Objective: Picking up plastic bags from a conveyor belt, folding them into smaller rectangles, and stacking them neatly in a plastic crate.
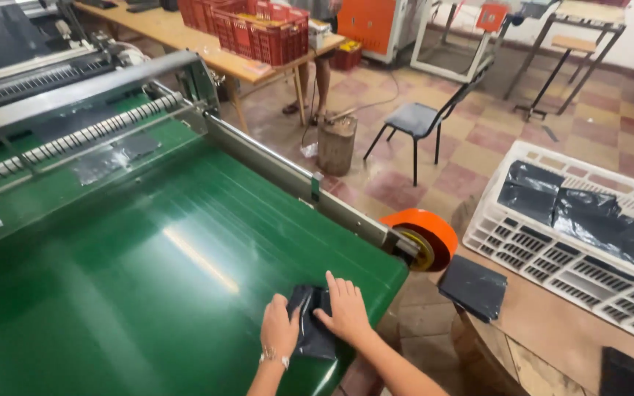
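Observation:
A small stack of black plastic bags (311, 323) lies at the near right corner of the green conveyor belt (148, 271). My left hand (279, 328) rests flat on the stack's left side, a bracelet on its wrist. On the stack's right side lies my right hand (345, 308), pressing down with fingers spread. Neither hand grips anything.
An orange roller wheel (427, 236) caps the belt's end. To the right, a wooden table holds a folded black pile (473, 286), a white crate (552, 257) with black bags, and a dark phone (621, 374). A chair (420, 121), a log stump (336, 143) and red crates (258, 29) stand beyond.

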